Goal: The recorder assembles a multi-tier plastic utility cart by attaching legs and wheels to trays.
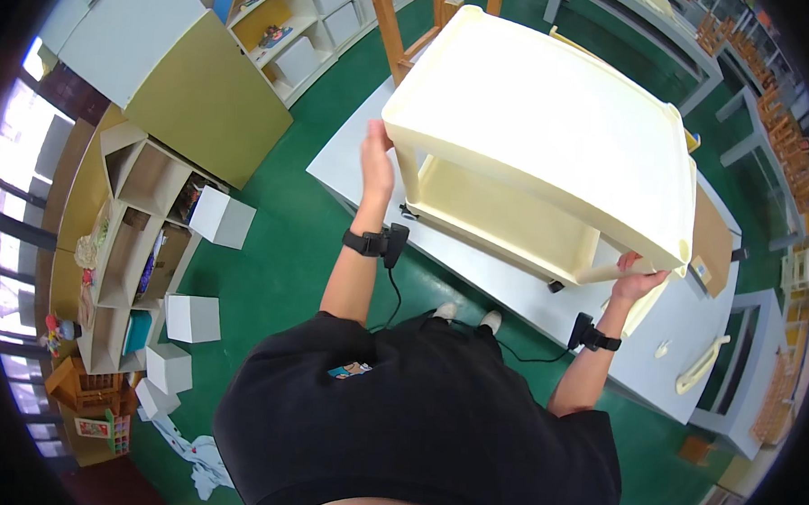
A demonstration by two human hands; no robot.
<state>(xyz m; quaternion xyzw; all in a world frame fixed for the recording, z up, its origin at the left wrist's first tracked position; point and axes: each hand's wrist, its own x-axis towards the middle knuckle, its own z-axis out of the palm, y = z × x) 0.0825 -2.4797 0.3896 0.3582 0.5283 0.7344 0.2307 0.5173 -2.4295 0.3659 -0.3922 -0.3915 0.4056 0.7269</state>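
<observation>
The only printing near your grip is a small pale label (701, 271) on the brown cardboard (714, 232), just beyond your right hand (640, 284), and it is too small to read. A coloured print (351, 370) sits on the chest of your black shirt (433, 425), below and between your two hands.

Your left hand (377, 168) lies against the near left corner of the cream cart (536, 123), its fingers extended and spread along the side rather than curled round it. Your right hand pinches the near right corner under the top panel, some fingers showing inside the frame. The cart is between your hands and ahead of them, over the white table (638, 380); you cannot tell whether every black caster (555, 286) bears on the tabletop.

To the right of your right grip, a loose cream piece (702, 365) lies on that same surface, near the table's edge. Ahead of your left hand, wooden legs (389, 35) rise behind the cart. Green floor (282, 265) spreads left of your left hand, with a white box (222, 217) beside an open shelf unit (159, 188) farther out.
</observation>
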